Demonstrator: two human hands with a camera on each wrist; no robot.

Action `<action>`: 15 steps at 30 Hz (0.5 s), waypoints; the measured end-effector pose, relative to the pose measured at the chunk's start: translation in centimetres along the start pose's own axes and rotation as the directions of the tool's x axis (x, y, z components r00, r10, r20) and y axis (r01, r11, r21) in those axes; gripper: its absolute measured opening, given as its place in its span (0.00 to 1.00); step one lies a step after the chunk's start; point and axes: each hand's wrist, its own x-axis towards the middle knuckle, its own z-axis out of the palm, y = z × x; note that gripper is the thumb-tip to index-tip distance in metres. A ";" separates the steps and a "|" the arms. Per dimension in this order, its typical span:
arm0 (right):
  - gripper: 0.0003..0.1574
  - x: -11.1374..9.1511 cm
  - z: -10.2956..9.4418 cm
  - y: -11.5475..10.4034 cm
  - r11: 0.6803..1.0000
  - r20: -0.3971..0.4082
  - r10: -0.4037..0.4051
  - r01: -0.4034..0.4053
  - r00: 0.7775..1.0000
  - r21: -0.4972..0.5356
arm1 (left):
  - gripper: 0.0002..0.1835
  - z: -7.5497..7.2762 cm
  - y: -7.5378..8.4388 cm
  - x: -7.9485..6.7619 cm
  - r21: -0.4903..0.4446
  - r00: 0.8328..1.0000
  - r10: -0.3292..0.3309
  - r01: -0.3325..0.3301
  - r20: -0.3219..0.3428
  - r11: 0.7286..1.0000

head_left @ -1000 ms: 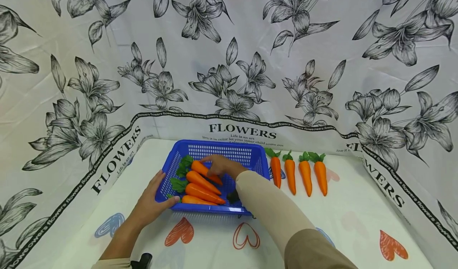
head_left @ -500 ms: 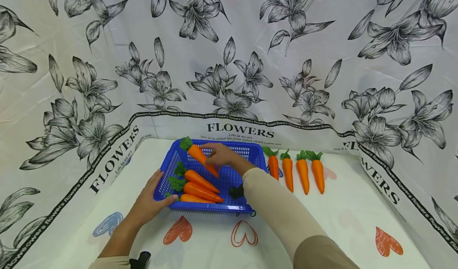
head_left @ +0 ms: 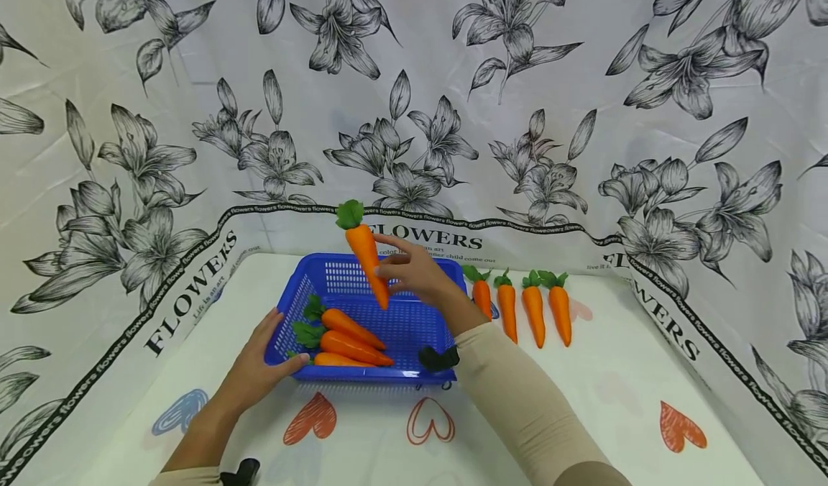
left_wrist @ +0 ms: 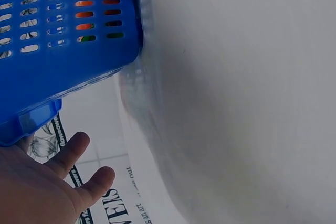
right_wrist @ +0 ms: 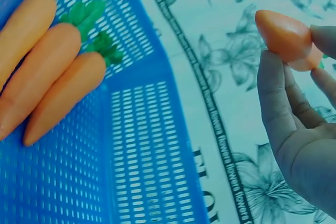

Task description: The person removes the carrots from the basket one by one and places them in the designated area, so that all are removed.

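My right hand (head_left: 410,270) pinches an orange toy carrot (head_left: 365,254) with green leaves and holds it in the air above the far edge of a blue plastic basket (head_left: 414,328). In the right wrist view the carrot (right_wrist: 286,38) sits between my fingertips (right_wrist: 273,77). Three more carrots (head_left: 346,341) lie in the basket's left half, also seen as carrots (right_wrist: 44,77) from the right wrist. My left hand (head_left: 255,367) rests with straight fingers against the basket's near left corner (left_wrist: 63,72).
Several carrots (head_left: 520,306) lie in a row on the white table right of the basket. A small black object (head_left: 438,358) sits at the basket's near right corner. Flower-print cloth walls enclose the table (head_left: 582,414) on three sides.
My right hand has lifted one carrot out of the basket, from lying among the others to held upright above the far rim. The left hand has stayed at the basket's corner.
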 end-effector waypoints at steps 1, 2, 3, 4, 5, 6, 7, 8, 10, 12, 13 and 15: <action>0.38 -0.3 0.1 -0.2 1.000 -0.002 -0.009 0.009 1.000 0.018 | 0.53 0.0 0.0 0.0 0.000 1.000 0.000 0.000 0.001 1.000; 0.38 -0.6 0.1 -0.4 0.999 -0.003 -0.018 0.018 1.000 0.035 | 0.53 -0.1 0.0 -0.1 0.003 1.000 -0.002 0.002 0.002 1.000; 0.38 -0.8 0.2 -0.5 0.998 -0.006 -0.026 0.026 1.000 0.051 | 0.53 -0.1 0.0 -0.1 0.005 1.000 -0.003 0.003 0.003 1.000; 0.38 -1.1 0.2 -0.7 0.997 -0.007 -0.033 0.034 0.999 0.065 | 0.53 -0.1 0.0 -0.1 0.007 1.000 -0.004 0.004 0.004 1.000; 0.38 -1.3 0.3 -0.8 0.996 -0.009 -0.037 0.038 0.999 0.081 | 0.53 -0.1 0.0 -0.1 0.006 1.000 -0.005 0.005 0.005 1.000; 0.38 -1.5 0.3 -1.0 0.994 -0.008 -0.045 0.046 0.999 0.096 | 0.54 -0.1 0.0 -0.1 0.006 1.000 -0.005 0.005 0.006 1.000; 0.38 -1.7 0.4 -1.1 0.992 -0.008 -0.051 0.052 0.999 0.111 | 0.54 -0.1 0.0 -0.1 0.008 1.000 -0.005 0.005 0.006 1.000; 0.39 -1.9 0.4 -1.2 0.991 -0.008 -0.058 0.058 0.998 0.122 | 0.54 0.0 0.0 0.0 0.007 1.000 -0.005 0.005 0.006 1.000; 0.38 -2.4 0.6 -1.4 0.988 -0.012 -0.068 0.070 0.998 0.136 | 0.54 0.0 -0.2 0.1 0.000 1.000 0.001 -0.001 0.004 1.000; 0.38 -2.9 0.8 -1.6 0.986 -0.020 -0.081 0.083 0.997 0.147 | 0.54 0.0 -0.5 0.1 -0.003 1.000 0.005 -0.005 0.001 1.000; 0.38 -3.2 0.9 -1.7 0.984 -0.027 -0.085 0.088 0.996 0.153 | 0.54 0.0 -0.6 0.2 -0.006 1.000 0.006 -0.006 0.000 1.000; 0.37 -3.8 1.1 -2.0 0.980 -0.041 -0.099 0.104 0.994 0.168 | 0.54 0.0 -0.7 0.2 -0.011 1.000 0.009 -0.009 -0.001 1.000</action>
